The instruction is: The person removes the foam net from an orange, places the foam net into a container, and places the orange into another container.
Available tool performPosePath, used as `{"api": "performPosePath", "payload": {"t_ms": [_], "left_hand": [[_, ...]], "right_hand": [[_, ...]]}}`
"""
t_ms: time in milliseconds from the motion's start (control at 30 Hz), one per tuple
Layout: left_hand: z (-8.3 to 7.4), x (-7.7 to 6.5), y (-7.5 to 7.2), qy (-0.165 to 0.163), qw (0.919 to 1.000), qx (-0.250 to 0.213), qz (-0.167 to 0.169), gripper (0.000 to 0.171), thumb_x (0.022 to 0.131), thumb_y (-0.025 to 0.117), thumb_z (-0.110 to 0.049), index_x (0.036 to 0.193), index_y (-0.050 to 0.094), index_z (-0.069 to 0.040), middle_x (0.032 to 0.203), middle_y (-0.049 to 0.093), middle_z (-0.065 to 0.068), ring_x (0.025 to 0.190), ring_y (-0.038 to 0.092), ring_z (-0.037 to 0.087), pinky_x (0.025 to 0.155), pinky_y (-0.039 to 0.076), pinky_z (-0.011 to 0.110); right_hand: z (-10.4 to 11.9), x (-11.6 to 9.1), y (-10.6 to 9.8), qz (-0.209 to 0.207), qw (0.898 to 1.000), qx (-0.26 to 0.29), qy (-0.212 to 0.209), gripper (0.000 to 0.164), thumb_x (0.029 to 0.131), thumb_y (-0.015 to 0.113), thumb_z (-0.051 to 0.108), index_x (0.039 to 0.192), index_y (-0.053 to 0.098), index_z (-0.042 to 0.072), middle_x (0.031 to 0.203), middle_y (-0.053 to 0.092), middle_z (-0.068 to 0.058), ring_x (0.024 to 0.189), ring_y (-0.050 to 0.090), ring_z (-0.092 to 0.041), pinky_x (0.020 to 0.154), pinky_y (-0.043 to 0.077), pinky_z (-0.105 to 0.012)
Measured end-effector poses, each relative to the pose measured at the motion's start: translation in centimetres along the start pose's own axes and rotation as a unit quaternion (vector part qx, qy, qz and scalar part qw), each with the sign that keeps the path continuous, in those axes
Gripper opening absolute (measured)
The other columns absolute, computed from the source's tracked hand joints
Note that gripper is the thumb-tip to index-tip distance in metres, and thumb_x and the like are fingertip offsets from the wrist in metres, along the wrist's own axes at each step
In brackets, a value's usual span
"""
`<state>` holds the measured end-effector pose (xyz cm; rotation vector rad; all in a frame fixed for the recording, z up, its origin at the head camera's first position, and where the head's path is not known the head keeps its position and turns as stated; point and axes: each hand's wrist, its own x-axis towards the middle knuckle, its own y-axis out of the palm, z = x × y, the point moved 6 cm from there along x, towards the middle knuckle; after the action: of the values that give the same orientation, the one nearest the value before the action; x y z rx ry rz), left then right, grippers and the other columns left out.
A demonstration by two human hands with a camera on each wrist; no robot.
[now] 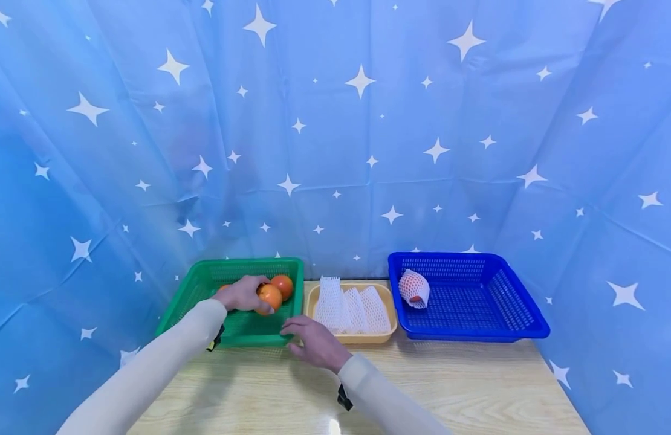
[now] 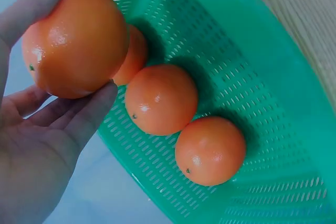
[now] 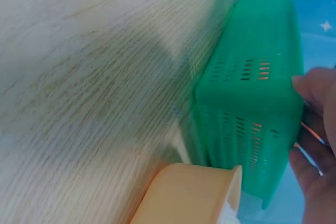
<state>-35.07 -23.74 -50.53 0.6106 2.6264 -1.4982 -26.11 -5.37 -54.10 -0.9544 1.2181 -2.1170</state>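
Note:
My left hand [image 1: 244, 294] grips an orange [image 2: 76, 43] between thumb and fingers, over the green basket [image 1: 248, 339] at the left. Below it in the left wrist view, three more oranges lie in the basket, among them a middle orange [image 2: 161, 99] and a nearer orange [image 2: 210, 150]. My right hand [image 1: 316, 343] is at the near right corner of the green basket, fingers loosely bent. In the right wrist view its thumb and fingertips are right at the basket rim [image 3: 294, 93], with nothing held in the palm.
A small yellow tray [image 1: 387, 337] next to the green basket holds several white foam net sleeves [image 1: 329, 305]. Right of it stands a blue basket [image 1: 477, 332] with one net-wrapped fruit [image 1: 414, 289] in its left part. A star-patterned blue curtain [image 1: 335, 151] closes off the back and sides of the wooden table [image 1: 477, 386].

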Motion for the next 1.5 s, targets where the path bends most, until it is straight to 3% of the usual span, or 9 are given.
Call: {"api": "performPosePath", "payload": {"t_ms": [200, 400, 833, 1100, 1300, 1500], "left_hand": [[-0.3, 1.7, 1.3, 0.006, 0.9981, 0.045, 0.04, 0.077, 0.081, 0.087, -0.031, 0.145, 0.052, -0.004, 0.118, 0.064, 0.007, 0.093, 0.059, 0.021, 0.078, 0.055, 0.037], [-0.5, 2.7, 2.4, -0.003, 0.9939, 0.095, 0.057, 0.083, 0.081, 0.086, -0.036, 0.149, 0.049, -0.005, 0.126, 0.063, 0.009, 0.098, 0.06, 0.023, 0.084, 0.056, 0.042], [-0.4, 3.0, 4.9, -0.033, 0.9867, 0.137, 0.082, 0.068, 0.083, 0.086, -0.03, 0.14, 0.057, -0.008, 0.133, 0.062, 0.009, 0.112, 0.059, 0.026, 0.095, 0.056, 0.05], [0.4, 3.8, 5.2, -0.067, 0.987, 0.118, 0.086, 0.073, 0.081, 0.088, -0.033, 0.143, 0.055, -0.013, 0.128, 0.063, 0.007, 0.109, 0.058, 0.027, 0.097, 0.054, 0.053], [0.4, 3.3, 5.0, -0.073, 0.9884, 0.096, 0.092, 0.078, 0.085, 0.084, -0.034, 0.152, 0.048, -0.013, 0.146, 0.055, 0.01, 0.125, 0.054, 0.031, 0.106, 0.049, 0.059], [-0.6, 2.8, 4.5, -0.055, 0.9909, 0.078, 0.094, 0.081, 0.088, 0.081, -0.034, 0.156, 0.042, -0.011, 0.16, 0.043, 0.013, 0.142, 0.045, 0.037, 0.112, 0.044, 0.06]], "right_hand": [[-0.2, 0.0, -0.2, -0.035, 0.999, -0.011, -0.003, 0.02, 0.093, 0.076, 0.014, 0.113, 0.078, 0.016, 0.119, 0.073, 0.003, 0.116, 0.066, -0.01, 0.101, 0.054, -0.02], [-0.4, 0.2, -0.1, -0.039, 0.999, -0.004, 0.0, 0.018, 0.093, 0.077, 0.015, 0.11, 0.079, 0.016, 0.115, 0.074, 0.006, 0.112, 0.066, -0.008, 0.098, 0.055, -0.019], [-0.2, 0.5, 0.0, -0.026, 0.999, 0.015, 0.014, 0.018, 0.094, 0.076, 0.015, 0.111, 0.079, 0.016, 0.114, 0.075, 0.007, 0.109, 0.066, -0.008, 0.096, 0.054, -0.016], [-0.2, 0.5, -0.3, -0.022, 0.999, 0.021, 0.028, 0.018, 0.093, 0.076, 0.014, 0.111, 0.079, 0.016, 0.114, 0.075, 0.006, 0.11, 0.066, -0.009, 0.096, 0.055, -0.018], [-0.3, 0.4, -0.1, -0.017, 0.999, 0.037, 0.035, 0.019, 0.093, 0.076, 0.014, 0.112, 0.079, 0.017, 0.115, 0.075, 0.007, 0.111, 0.065, -0.008, 0.097, 0.055, -0.019], [-0.5, 0.3, -0.1, -0.018, 0.998, 0.035, 0.04, 0.018, 0.094, 0.075, 0.016, 0.112, 0.079, 0.018, 0.114, 0.074, 0.008, 0.11, 0.065, -0.007, 0.097, 0.055, -0.019]]}}
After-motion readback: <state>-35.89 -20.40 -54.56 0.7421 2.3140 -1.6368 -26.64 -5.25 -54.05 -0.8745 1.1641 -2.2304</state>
